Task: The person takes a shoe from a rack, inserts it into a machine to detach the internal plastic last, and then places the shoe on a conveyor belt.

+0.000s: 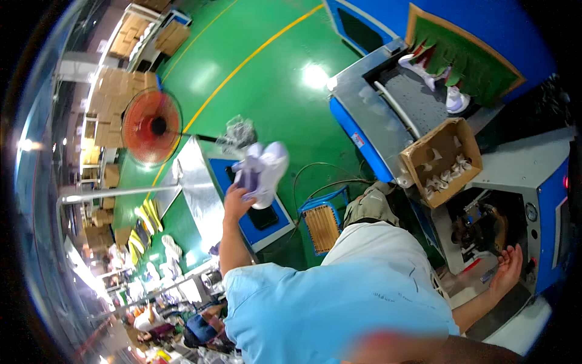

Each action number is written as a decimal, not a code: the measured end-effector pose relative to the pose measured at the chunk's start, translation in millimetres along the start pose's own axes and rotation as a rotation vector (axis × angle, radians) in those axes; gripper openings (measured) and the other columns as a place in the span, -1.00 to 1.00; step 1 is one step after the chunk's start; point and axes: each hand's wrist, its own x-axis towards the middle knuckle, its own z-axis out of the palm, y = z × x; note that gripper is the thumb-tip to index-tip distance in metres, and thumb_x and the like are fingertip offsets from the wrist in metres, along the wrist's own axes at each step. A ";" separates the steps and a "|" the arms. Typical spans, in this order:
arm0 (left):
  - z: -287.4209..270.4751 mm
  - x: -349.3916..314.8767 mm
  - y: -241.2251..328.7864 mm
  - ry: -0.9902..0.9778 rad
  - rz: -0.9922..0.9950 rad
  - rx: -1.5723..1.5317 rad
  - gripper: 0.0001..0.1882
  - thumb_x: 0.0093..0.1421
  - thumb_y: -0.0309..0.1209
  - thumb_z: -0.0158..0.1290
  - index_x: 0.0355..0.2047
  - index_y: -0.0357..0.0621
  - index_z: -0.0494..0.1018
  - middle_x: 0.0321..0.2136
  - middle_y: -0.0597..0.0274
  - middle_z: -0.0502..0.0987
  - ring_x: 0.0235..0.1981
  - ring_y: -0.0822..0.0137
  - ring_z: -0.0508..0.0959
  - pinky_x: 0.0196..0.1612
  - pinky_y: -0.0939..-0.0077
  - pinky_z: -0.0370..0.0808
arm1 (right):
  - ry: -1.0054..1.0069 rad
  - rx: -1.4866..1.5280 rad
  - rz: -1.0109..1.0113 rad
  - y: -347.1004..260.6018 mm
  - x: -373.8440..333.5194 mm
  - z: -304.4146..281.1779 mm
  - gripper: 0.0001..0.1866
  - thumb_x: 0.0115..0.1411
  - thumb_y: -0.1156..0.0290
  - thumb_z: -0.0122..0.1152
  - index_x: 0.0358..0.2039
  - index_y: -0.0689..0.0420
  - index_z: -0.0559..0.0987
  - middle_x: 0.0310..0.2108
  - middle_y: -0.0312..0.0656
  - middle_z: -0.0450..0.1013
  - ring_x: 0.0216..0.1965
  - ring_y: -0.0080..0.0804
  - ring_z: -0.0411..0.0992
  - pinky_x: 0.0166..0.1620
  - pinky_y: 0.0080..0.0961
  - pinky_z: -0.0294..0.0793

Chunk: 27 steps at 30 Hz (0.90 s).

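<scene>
My left hand (237, 202) is raised out to the left, its fingers closed around a white and lavender sneaker (268, 173). Blur hides whether a second shoe is behind it. On the far right, my right hand (508, 271) has its fingers apart beside the control side of a blue and grey machine (524, 161). Nothing shows in its grasp. Metal parts (479, 224) fill the machine's dark opening, just past that hand.
A cardboard box (439, 162) with small white pieces rests by the machine. Sneakers (458, 100) sit on a conveyor (412, 91) under green flaps. A fan (151, 126), metal table (203, 188) and wooden-topped stool (321, 225) stand left and ahead. People (203, 327) work at lower left.
</scene>
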 end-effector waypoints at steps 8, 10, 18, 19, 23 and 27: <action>-21.1 -86.7 -111.4 0.728 -1.261 0.315 -0.70 0.28 -0.25 -0.01 -0.32 -0.23 0.59 -0.35 -0.10 0.62 -0.29 -0.02 0.64 -0.22 0.11 0.57 | -0.232 -0.533 -0.245 11.7 6.8 73.8 -0.59 0.44 0.22 0.12 0.14 0.25 0.53 -0.11 -0.15 0.57 -0.13 -0.44 0.53 -0.07 -0.48 0.56; 48.5 -76.1 -96.1 0.757 -0.685 0.445 -0.70 0.25 -0.29 0.04 -0.38 -0.31 0.60 -0.35 -0.19 0.62 -0.30 -0.19 0.63 -0.14 0.08 0.56 | -0.139 -0.524 -0.584 -1.2 11.5 95.8 -0.68 0.43 0.34 0.13 0.06 0.27 0.58 -0.03 -0.08 0.57 0.01 -0.35 0.53 0.07 -0.39 0.57; 223.2 215.8 446.5 -0.254 0.359 -0.592 -0.59 0.24 -0.23 0.11 0.01 -0.22 0.54 -0.15 -0.04 0.66 -0.08 0.04 0.65 0.01 0.24 0.54 | 0.664 -1.282 -1.302 -39.8 98.0 146.6 -0.47 0.37 0.20 0.06 0.25 0.24 0.44 0.29 -0.06 0.37 0.37 -0.09 0.24 0.37 -0.10 0.09; 245.1 250.3 502.3 -0.343 0.461 -0.635 -0.45 0.21 -0.14 0.15 0.11 -0.23 0.49 -0.10 -0.04 0.65 -0.04 0.04 0.64 0.05 0.24 0.52 | 0.671 -1.250 -1.370 -40.6 103.0 147.8 -0.45 0.36 0.17 0.04 0.23 0.27 0.45 0.28 -0.06 0.38 0.36 -0.11 0.25 0.37 -0.12 0.06; 284.4 327.7 721.4 -0.513 0.399 -0.737 0.03 0.05 0.03 0.29 0.27 -0.59 0.18 0.09 -0.40 0.48 0.18 -0.03 0.49 0.19 0.23 0.40 | 0.710 -1.304 -1.360 -26.7 107.0 137.7 -0.50 0.37 0.20 -0.09 0.15 0.29 0.46 0.21 0.11 0.41 0.29 -0.02 0.30 0.35 -0.09 0.07; 319.2 347.7 841.1 -0.437 0.165 -0.084 0.42 -0.12 0.18 0.42 0.34 -0.65 -0.14 0.30 -0.45 0.13 0.26 -0.22 0.35 0.24 0.20 0.41 | 0.776 -1.417 -1.414 -10.5 114.9 123.7 -0.46 0.42 0.08 -0.25 0.15 0.25 0.39 0.18 0.13 0.38 0.24 0.03 0.31 0.33 -0.01 0.11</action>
